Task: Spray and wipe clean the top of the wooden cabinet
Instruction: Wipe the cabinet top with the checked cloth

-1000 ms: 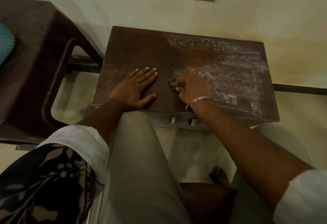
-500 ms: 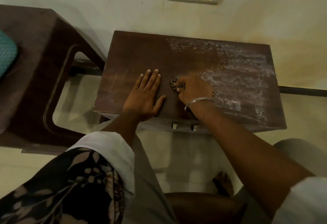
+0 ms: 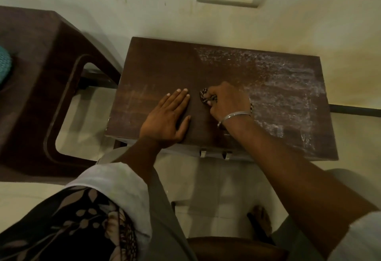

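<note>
Head view, nearest first: the left hand (image 3: 165, 120) lies flat at the front edge of the wooden cabinet top (image 3: 160, 65), fingers straight and close together, thumb out, apparently bracing. Just beside it, the right hand (image 3: 228, 102) is curled around a bunched patterned cloth (image 3: 207, 97), holding it against the wood near the middle. The left half of the top reads dark and largely wiped (faint streaks show). The right half, out to the far corner, carries a whitish film (image 3: 288, 87), not yet wiped. Judged roughly half done.
</note>
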